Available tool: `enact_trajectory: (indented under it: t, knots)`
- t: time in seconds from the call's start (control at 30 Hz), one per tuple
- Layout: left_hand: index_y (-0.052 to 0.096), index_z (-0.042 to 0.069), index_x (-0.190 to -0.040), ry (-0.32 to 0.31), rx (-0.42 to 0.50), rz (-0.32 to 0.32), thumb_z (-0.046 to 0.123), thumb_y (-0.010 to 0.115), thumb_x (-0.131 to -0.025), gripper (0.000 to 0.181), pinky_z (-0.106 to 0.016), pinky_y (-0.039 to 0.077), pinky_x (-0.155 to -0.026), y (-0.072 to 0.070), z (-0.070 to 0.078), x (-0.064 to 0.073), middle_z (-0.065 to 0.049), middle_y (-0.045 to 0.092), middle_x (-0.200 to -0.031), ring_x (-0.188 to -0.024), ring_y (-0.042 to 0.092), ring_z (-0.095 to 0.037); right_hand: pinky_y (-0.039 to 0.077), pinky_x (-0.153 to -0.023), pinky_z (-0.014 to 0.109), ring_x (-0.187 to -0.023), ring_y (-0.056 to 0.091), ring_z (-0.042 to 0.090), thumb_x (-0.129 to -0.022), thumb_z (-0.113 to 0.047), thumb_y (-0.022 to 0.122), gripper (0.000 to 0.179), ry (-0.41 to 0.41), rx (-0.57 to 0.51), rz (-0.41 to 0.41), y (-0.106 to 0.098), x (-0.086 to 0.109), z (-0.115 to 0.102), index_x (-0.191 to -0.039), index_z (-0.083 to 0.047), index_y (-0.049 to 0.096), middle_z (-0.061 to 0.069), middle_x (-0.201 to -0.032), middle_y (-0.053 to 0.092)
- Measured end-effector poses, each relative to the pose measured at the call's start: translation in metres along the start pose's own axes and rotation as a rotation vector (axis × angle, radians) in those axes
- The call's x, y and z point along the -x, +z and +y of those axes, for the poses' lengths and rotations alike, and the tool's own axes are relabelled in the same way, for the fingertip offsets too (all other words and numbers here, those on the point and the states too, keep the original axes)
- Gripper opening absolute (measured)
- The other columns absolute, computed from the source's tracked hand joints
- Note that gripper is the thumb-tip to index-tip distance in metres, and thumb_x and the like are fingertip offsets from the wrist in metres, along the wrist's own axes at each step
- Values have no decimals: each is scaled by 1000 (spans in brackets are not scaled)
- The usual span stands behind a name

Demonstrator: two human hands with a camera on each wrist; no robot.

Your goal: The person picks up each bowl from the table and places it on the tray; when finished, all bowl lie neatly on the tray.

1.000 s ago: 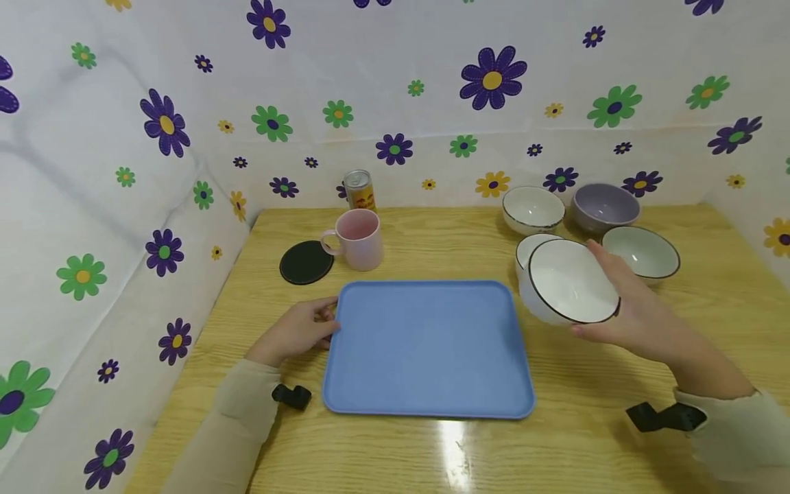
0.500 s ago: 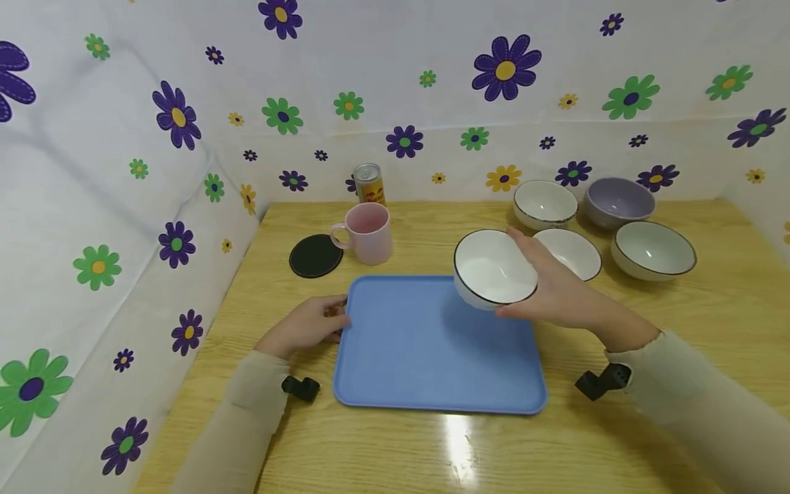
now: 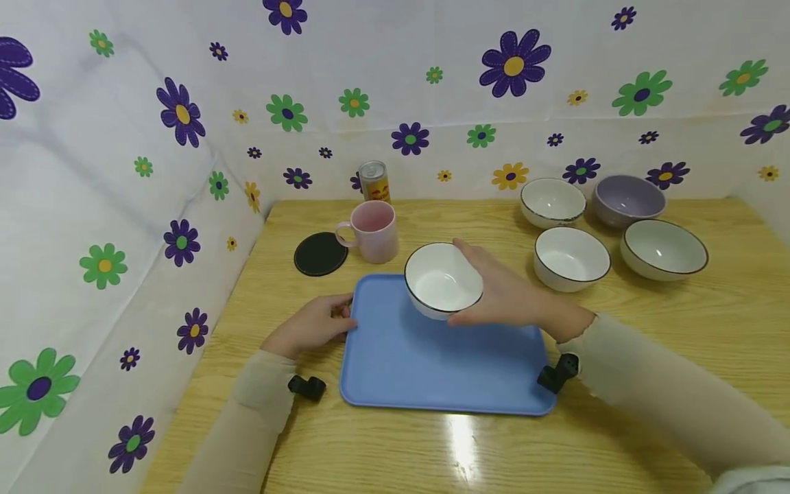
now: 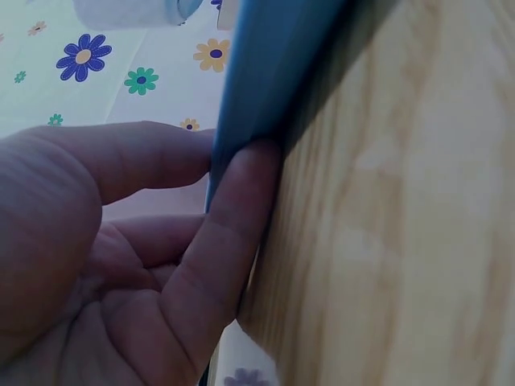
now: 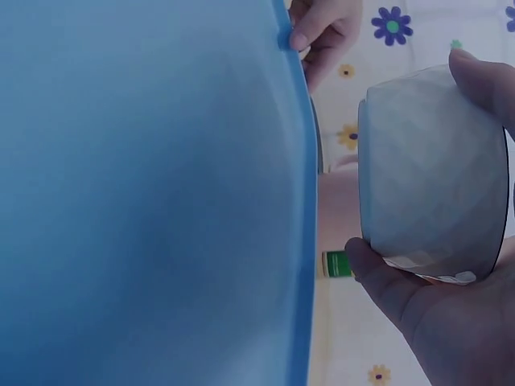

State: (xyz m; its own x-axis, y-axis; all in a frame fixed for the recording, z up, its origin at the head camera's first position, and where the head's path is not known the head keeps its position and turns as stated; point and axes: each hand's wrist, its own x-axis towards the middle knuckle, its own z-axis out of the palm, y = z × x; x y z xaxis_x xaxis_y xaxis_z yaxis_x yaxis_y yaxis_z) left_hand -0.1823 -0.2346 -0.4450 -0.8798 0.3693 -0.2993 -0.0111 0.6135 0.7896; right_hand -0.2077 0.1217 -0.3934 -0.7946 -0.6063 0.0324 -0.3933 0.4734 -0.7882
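The left hand [image 3: 315,324] is pinching the left edge of a blue tray [image 3: 444,370] between thumb and fingers. Above the tray, clear of it, the right hand [image 3: 509,291] is gripping a white bowl [image 3: 439,278], thumb and fingers spread around its side. Beyond, a round black mat [image 3: 321,254] is lying beside a pink mug [image 3: 379,241], four other bowls [image 3: 570,257] are sitting rightward, and a can [image 3: 374,182] is standing behind the mug.

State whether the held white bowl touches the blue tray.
Apart: the right wrist view shows an open gap between the held white bowl and the blue tray.
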Motion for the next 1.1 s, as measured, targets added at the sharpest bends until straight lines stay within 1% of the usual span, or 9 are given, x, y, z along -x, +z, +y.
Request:
enact_trajectory:
  t: [0.17,0.4,0.57,0.67,0.73,0.83,0.93,1.0,1.1]
  knots:
    - [45,1,-149,-10,-27,2,16,63,-99,55,-28,51,-68,1,4,1,-7,57,-96,-73,58,-16,42,-106,56,-137,34,31,-68,-39,94,130,-11,-9,-22,12,-16,-4,-160,-3,10,15,-154,30]
    - [46,2,-148,8,6,4,17,63,-99,54,-27,52,-69,4,1,-4,-8,57,-98,-77,58,-17,48,-101,50,-136,35,29,-67,-36,95,127,-23,-43,-58,30,-35,-8,-159,-4,14,13,-152,32]
    - [44,2,-149,-34,12,25,16,64,-98,57,-28,54,-70,4,-1,-3,-9,57,-101,-80,59,-17,46,-101,49,-134,35,26,-67,-27,95,116,-111,-74,-57,48,-53,-11,-156,-9,24,8,-147,39]
    - [47,2,-147,-36,12,28,16,64,-98,54,-28,54,-69,3,-2,-1,-9,56,-99,-79,59,-17,43,-103,50,-133,34,25,-66,-25,95,111,-166,-98,-70,57,-61,-11,-154,-12,29,4,-147,41]
    - [52,4,-142,-23,10,24,16,64,-98,47,-27,53,-68,3,-1,0,-8,56,-97,-77,58,-17,42,-103,50,-134,33,25,-66,-24,95,109,-178,-110,-79,61,-64,-11,-154,-13,31,4,-147,41]
    - [62,6,-120,7,0,17,17,65,-97,25,-27,51,-64,4,0,0,-7,56,-93,-72,56,-16,43,-102,51,-133,33,27,-65,-24,96,110,-171,-110,-79,65,-68,-12,-153,-11,32,6,-145,43]
    - [60,7,-100,20,-7,22,16,65,-97,11,-27,49,-64,4,0,0,-6,56,-90,-71,55,-16,44,-101,50,-132,35,27,-65,-25,96,108,-162,-92,-74,67,-72,-12,-152,-11,33,7,-142,44]
    - [58,7,-95,17,-10,29,16,65,-96,12,-28,50,-65,3,1,1,-6,56,-89,-73,56,-17,44,-100,49,-131,36,27,-64,-26,96,107,-160,-68,-69,69,-75,-12,-151,-11,35,7,-141,45]
    - [59,6,-98,4,1,31,14,65,-96,10,-30,54,-70,3,1,2,-7,57,-92,-79,58,-18,45,-99,48,-130,36,26,-64,-28,96,105,-164,-35,-76,71,-77,-13,-149,-12,36,7,-139,47]
